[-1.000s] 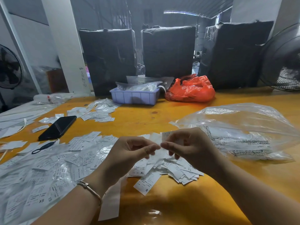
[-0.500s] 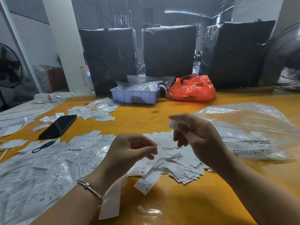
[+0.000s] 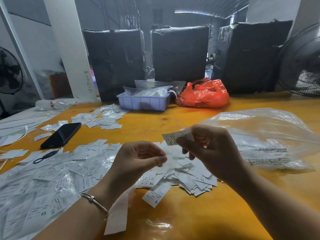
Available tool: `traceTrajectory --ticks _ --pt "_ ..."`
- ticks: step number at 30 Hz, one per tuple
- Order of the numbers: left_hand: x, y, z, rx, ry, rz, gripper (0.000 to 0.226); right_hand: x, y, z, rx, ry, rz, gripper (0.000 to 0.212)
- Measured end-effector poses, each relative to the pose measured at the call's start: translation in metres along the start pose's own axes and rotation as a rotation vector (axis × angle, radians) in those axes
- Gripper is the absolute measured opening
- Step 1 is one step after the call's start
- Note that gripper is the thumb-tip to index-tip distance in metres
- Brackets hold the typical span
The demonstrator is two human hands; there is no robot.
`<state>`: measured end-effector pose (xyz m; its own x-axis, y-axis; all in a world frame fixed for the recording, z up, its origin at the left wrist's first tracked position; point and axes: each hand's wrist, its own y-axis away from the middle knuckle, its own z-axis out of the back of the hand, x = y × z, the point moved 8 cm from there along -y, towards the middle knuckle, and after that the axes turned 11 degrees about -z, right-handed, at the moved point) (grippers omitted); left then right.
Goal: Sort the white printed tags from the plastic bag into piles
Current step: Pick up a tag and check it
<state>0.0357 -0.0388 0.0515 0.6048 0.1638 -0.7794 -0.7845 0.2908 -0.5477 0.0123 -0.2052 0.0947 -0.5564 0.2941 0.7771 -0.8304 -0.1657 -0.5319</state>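
The right hand (image 3: 213, 149) pinches a white tag (image 3: 174, 137) above the loose pile of tags (image 3: 188, 177) on the yellow table (image 3: 199, 213). The tag's long axis runs left-right, its XS end pointing left. The left hand (image 3: 136, 161) pinches another blurred tag (image 3: 170, 160). The clear plastic bag (image 3: 270, 135) lies on the right.

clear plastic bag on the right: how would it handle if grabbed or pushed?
The clear plastic bag is crinkled and billowed, so probably floppy and very light. Its glossy film looks slippery on the table. With few tags inside, it would likely slide or collapse rather than hold shape.
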Motion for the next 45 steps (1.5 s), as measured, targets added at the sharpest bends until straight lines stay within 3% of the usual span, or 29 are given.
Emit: traceTrajectory --ticks 7,12,16,24,29,32,42,45 --pt "-0.002 0.000 -0.001 0.005 0.025 0.002 0.023 -0.004 -0.002 0.000 -0.005 0.084 -0.010 0.018" --pt "-0.001 0.000 -0.001 0.016 0.015 -0.002 0.021 -0.005 -0.003 0.007 -0.015 -0.067 -0.043 0.009" --pt "-0.001 0.000 -0.001 0.013 0.019 -0.002 0.022 -0.008 -0.004 0.001 0.020 -0.018 -0.058 0.008" --pt "-0.002 0.000 -0.001 0.016 0.005 -0.009 0.020 -0.017 -0.003 -0.002 0.051 0.042 -0.099 0.020" --pt "-0.001 0.000 -0.002 0.021 0.013 -0.003 0.020 -0.020 -0.003 -0.005 0.116 0.032 -0.136 0.016" --pt "0.000 0.000 -0.002 0.030 0.026 0.007 0.023 -0.025 -0.004 -0.007 0.151 0.018 -0.185 0.030" --pt "0.005 0.000 -0.008 0.085 0.035 0.040 0.022 -0.035 -0.002 -0.018 0.236 0.166 -0.198 0.014" --pt "0.007 -0.001 -0.004 0.035 0.048 0.048 0.021 -0.030 -0.005 -0.009 0.128 0.085 -0.168 0.005"
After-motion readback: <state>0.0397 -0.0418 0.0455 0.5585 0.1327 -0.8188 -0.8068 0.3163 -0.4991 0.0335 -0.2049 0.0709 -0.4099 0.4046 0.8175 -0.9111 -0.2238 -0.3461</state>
